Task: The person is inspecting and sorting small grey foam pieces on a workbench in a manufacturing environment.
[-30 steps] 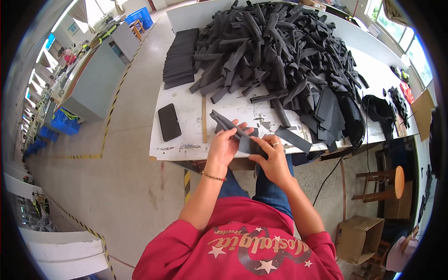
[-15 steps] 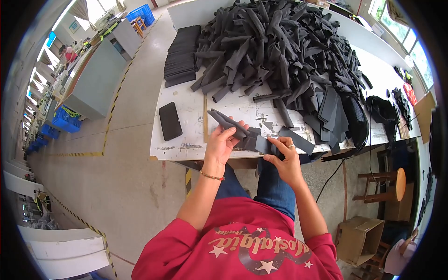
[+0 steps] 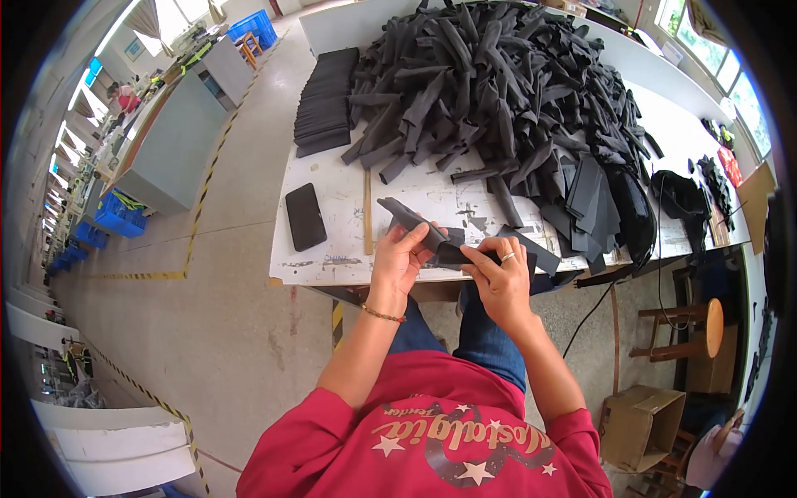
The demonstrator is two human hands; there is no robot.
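Note:
Just above the table's front edge, I hold a black fabric sleeve (image 3: 405, 216) stretched between my two hands. My left hand (image 3: 400, 257) is closed around its middle, thumb on top, and one end sticks out past the fingers to the upper left. The thumb and fingers of my right hand (image 3: 502, 278) pinch the other end, which is partly hidden behind them. Another dark flat piece lies beneath my hands, mostly covered. A flat dark strip (image 3: 541, 256) lies on the table beside my right hand.
A large heap of black fabric sleeves (image 3: 490, 83) fills the back of the white table (image 3: 340, 195). A neat stack (image 3: 324, 108) stands at its left, with a black phone (image 3: 305, 217) nearer. Flat dark pieces (image 3: 585, 203) lie at right. A wooden stool (image 3: 706, 328) and cardboard box (image 3: 643, 423) are on the floor.
My right hand has shifted slightly left, its fingers curling more over the sleeve's end. The lighter grey flap seen between my hands earlier is now out of sight.

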